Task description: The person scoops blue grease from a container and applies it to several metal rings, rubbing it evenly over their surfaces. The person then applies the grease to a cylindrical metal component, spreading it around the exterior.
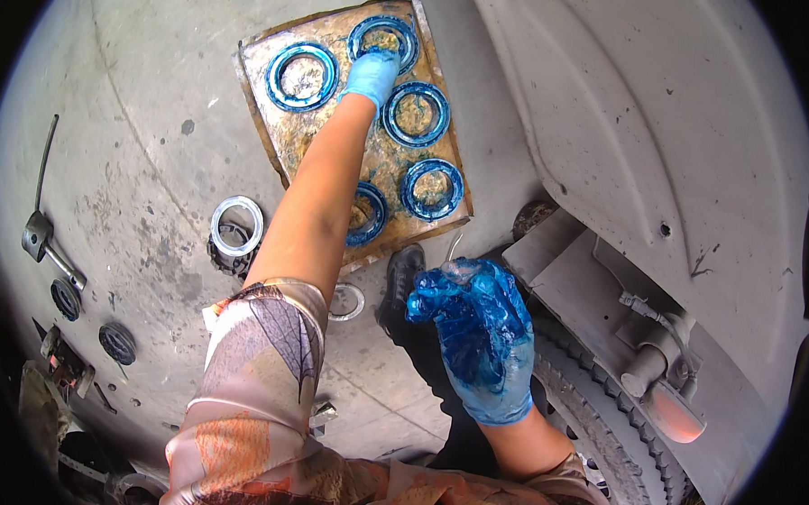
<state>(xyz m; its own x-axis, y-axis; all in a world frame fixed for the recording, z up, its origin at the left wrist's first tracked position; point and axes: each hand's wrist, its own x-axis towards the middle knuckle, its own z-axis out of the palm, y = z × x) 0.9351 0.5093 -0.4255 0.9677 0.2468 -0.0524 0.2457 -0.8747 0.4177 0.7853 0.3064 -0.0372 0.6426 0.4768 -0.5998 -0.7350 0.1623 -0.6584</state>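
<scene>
1. Fingers of the left hand (pixel 373 73), gloved in light blue, are down at the near side of the far greased bearing (pixel 411 50); their tips are out of sight, so whether they grasp it I can't tell.
2. That bearing sits at the far end of a stained brown board (pixel 279 131), its rim thick with blue grease.
3. Over to the right hand (pixel 489 342): palm up, fingers half curled and loose, the glove plastered in wet, dark blue grease, hovering well apart from the board.
4. Four more greased bearings share that board: one at the left (pixel 273 77), one just nearer than the hand's (pixel 443 117), one by the right edge (pixel 458 190), and one partly behind the left forearm (pixel 379 217).
5. Down on the concrete floor (pixel 155 169), left of that forearm, a bright metal ring (pixel 238 201) overlaps a dark round part; a second metal ring (pixel 360 306) lies by a black boot (pixel 404 272).
6. Further left, a bar-handled tool (pixel 37 236) lies near two dark round parts.
7. Off to the right, a grey vehicle panel (pixel 699 130) looms, with a treaded tire (pixel 587 414) and an orange lamp (pixel 675 413) below.
</scene>
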